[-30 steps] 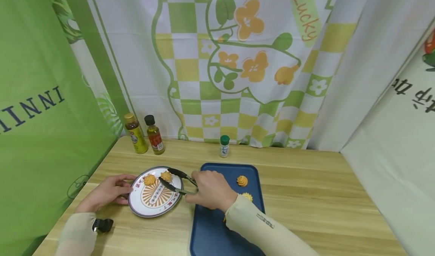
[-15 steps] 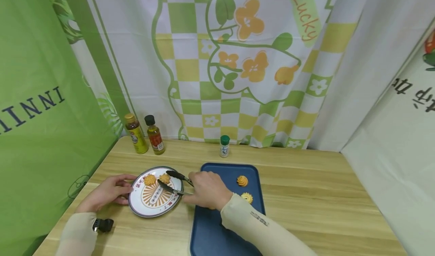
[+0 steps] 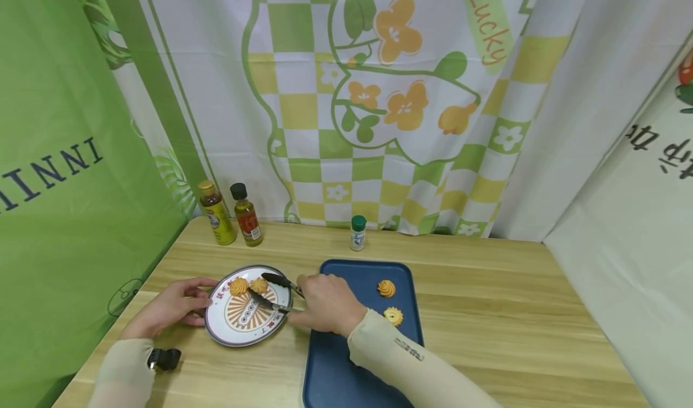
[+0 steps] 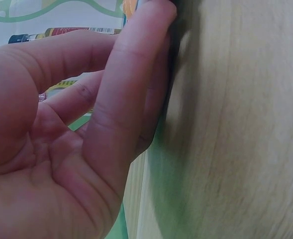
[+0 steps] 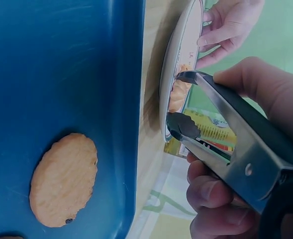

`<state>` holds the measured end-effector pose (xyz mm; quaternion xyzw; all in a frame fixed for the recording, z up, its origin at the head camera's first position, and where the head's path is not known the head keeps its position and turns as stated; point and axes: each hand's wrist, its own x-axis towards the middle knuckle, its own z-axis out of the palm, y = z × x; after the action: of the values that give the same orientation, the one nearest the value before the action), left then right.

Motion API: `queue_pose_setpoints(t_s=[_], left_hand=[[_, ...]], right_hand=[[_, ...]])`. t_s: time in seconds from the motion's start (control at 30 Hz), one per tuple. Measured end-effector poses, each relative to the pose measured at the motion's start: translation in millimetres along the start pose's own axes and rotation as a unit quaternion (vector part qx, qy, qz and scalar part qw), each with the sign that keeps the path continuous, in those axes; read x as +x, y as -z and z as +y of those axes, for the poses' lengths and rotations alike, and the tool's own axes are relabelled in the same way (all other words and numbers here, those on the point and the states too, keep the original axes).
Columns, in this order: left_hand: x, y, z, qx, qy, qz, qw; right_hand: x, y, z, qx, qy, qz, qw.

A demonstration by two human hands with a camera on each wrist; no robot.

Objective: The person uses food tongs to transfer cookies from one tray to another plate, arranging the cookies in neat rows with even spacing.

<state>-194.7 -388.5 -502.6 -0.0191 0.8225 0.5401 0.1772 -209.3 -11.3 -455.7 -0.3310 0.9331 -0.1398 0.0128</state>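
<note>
Overhead, right hand (image 3: 323, 302) grips black tongs (image 3: 273, 292), tips apart over plate (image 3: 227, 330), empty, just beside two cookies (image 3: 248, 286) on plate. Left hand (image 3: 170, 307) rests on plate's left rim, fingers loosely bent. Two more cookies on blue tray (image 3: 335, 366). Left wrist view: fingers (image 4: 131, 99) close together against table edge; grasp cannot tell. Right wrist view: fingers curled round tongs (image 5: 226, 144); cookie (image 5: 64, 179) on tray (image 5: 61, 64).

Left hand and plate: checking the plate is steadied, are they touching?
Touching. The head view shows the left hand's fingertips against the plate's left rim; the right wrist view agrees.
</note>
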Motion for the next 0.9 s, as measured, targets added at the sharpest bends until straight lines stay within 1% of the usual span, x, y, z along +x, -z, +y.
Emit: queue_pose_setpoints(t_s=[0.27,0.43,0.6,0.73,0.9], left_hand=[[-1.5,-0.1,2.7,-0.004,0.000,-0.001,1.0000],[-3.9,-1.3,4.5,-0.009,0.005,0.001,0.9999],[-4.9,-1.3,4.6,-0.013,0.004,-0.002,0.9999],[-5.3,-1.3,4.9,-0.014,0.006,0.000,0.9999],[-5.6,-2.8,5.7,-0.014,0.008,-0.001,0.9999]], right_hand=[[0.3,0.6,-0.4,-0.011,-0.001,0.002,1.000],[-1.2,1.5,0.0,-0.008,-0.003,0.000,1.000],[-5.5,6.2,0.8,0.018,-0.012,-0.002,1.000],[-11.0,12.8,3.1,0.043,-0.023,0.005,0.999],[-21.1,18.1,8.1,0.048,-0.026,0.012,0.998]])
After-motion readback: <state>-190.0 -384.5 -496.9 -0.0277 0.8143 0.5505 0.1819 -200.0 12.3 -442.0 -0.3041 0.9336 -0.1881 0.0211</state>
